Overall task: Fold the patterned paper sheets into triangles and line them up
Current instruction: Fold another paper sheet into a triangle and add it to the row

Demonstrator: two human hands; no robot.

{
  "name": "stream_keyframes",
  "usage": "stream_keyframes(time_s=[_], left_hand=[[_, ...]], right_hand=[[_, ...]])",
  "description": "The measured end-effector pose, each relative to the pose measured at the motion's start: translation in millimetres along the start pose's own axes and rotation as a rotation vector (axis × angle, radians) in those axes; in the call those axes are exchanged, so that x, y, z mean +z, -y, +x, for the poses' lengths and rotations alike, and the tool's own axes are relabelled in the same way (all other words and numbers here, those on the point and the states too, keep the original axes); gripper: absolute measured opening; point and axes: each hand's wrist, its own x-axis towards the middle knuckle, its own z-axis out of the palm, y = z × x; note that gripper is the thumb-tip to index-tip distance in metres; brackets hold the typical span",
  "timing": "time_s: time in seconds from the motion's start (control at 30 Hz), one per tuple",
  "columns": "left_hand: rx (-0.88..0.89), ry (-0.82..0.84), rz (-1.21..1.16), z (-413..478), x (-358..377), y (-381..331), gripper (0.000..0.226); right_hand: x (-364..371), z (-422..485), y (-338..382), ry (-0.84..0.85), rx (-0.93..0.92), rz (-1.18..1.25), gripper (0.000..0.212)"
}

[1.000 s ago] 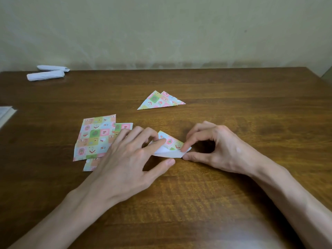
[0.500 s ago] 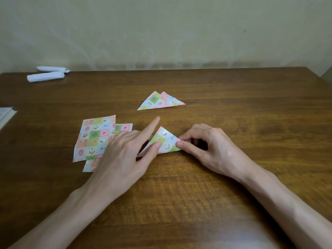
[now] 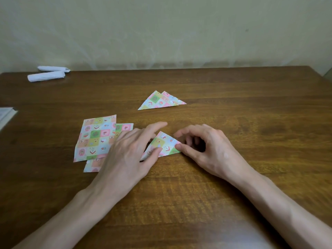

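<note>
A patterned paper triangle [image 3: 166,143] lies flat on the wooden table [image 3: 233,123] between my hands. My left hand [image 3: 129,153] rests on its left part, thumb pressing the lower left edge, index finger stretched out above it. My right hand [image 3: 206,150] pinches the triangle's right corner between thumb and fingers. Two folded triangles [image 3: 159,101] lie overlapped farther back in the middle. A stack of flat patterned sheets [image 3: 95,139] lies to the left, partly under my left hand.
Two white rolled papers [image 3: 48,74] lie at the far left back edge by the wall. A white booklet corner [image 3: 6,115] shows at the left edge of the table.
The sheet with its white underside showing has been folded over into a patterned triangle and pressed flat. My left index finger lifted and stretched out; my right fingers loosened a little.
</note>
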Motion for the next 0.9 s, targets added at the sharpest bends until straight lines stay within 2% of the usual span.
stream_keyframes(time_s=[0.13, 0.27, 0.5, 0.9], left_hand=[[-0.018, 0.003, -0.001, 0.4, -0.5, 1.8, 0.055], [-0.009, 0.009, 0.006, 0.4, -2.8, 1.2, 0.044], [0.051, -0.006, 0.015, 0.7, -0.7, 5.3, 0.021], [0.145, 0.065, -0.014, 0.4, -5.3, 13.0, 0.031]], right_hand=[[-0.3, -0.1, 0.8, 0.014, -0.02, -0.011, 0.016], [0.4, -0.2, 0.1, 0.004, -0.033, -0.032, 0.02], [4.3, -0.5, -1.4, 0.011, -0.038, -0.064, 0.015], [5.2, -0.4, -0.6, 0.015, -0.023, -0.114, 0.022]])
